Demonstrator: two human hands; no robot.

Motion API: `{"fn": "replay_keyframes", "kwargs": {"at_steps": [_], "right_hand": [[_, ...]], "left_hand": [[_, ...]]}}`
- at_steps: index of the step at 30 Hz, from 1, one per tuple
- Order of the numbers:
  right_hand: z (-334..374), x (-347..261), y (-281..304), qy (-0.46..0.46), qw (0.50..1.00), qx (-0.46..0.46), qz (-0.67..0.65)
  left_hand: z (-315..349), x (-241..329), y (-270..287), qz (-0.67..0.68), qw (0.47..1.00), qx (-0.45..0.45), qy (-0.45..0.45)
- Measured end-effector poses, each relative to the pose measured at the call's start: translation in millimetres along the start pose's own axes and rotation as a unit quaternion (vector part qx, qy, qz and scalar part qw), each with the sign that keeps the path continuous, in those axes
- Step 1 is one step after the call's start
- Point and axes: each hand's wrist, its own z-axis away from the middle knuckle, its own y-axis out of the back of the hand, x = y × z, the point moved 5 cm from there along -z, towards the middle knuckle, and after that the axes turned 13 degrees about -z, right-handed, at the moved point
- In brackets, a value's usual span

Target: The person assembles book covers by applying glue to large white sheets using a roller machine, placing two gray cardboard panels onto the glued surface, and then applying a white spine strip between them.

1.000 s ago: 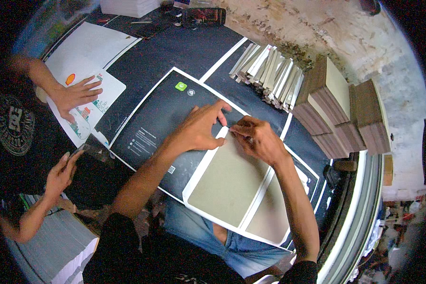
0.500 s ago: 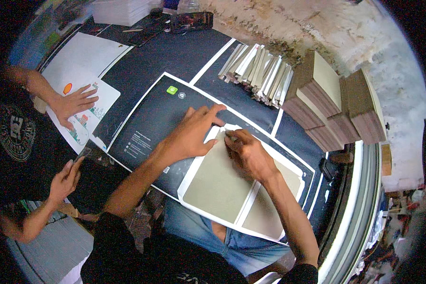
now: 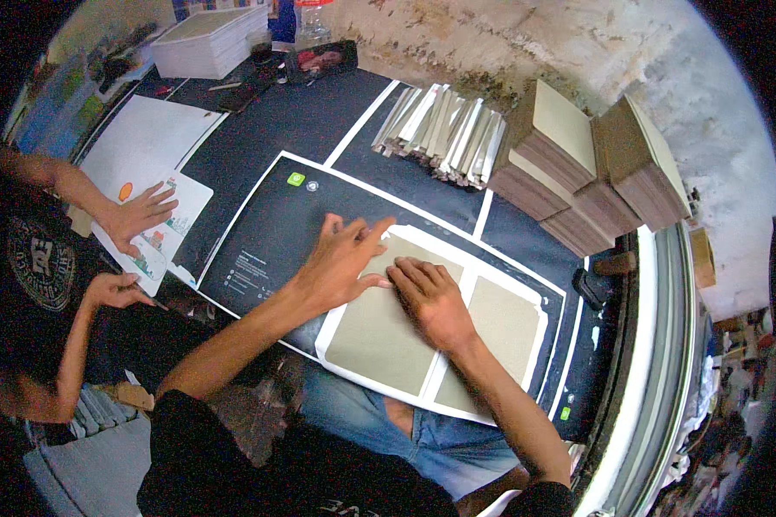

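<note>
Stained, patchy wall (image 3: 655, 60) at the back, black table (image 3: 276, 116) below it, and across that a dark printed sheet (image 3: 250, 226)! On top, nearest the person, a white sheet (image 3: 434, 379) bears two beige boards (image 3: 379, 349). Left hand (image 3: 336, 263) spread at the upper-left edge, fingers apart; right hand (image 3: 431, 303) palm down, fingers together, any grip underneath impossible to tell.

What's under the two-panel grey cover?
A black printed sheet shows beyond the left and far edges of the cover. Whatever lies directly beneath the panels can't be seen; the cover hides it.
</note>
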Motion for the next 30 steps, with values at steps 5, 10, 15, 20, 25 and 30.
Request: {"fn": "replay_keyframes", "kwargs": {"at_steps": [5,10,15,20,25,30], "right_hand": [[1.0,-8.9,10.5,0.008,0.999,0.024,0.027],[7.1,-0.2,50.1,-0.091,0.987,0.13,-0.02],[50.8,10.7,88.0,-0.161,0.946,0.265,-0.093],[164.2,47.6,130.5,-0.262,0.895,0.358,-0.036],[241.6,77.2,138.5,-0.338,0.832,0.439,0.002],[238.3,75.9,139.2,-0.347,0.815,0.462,0.044]], "left_hand": [[3.0,3.7,-2.0,-0.052,0.997,0.054,-0.002],[-1.7,4.1,-12.3,-0.1,0.995,0.025,-0.01],[10.2,8.1,-3.3,-0.051,0.995,0.082,-0.007],[56.2,3.8,1.7,0.088,0.961,0.242,0.103],[100.0,-31.3,-15.0,0.161,0.918,0.268,0.244],[106.0,-16.0,-9.6,0.135,0.916,0.321,0.198]]}}
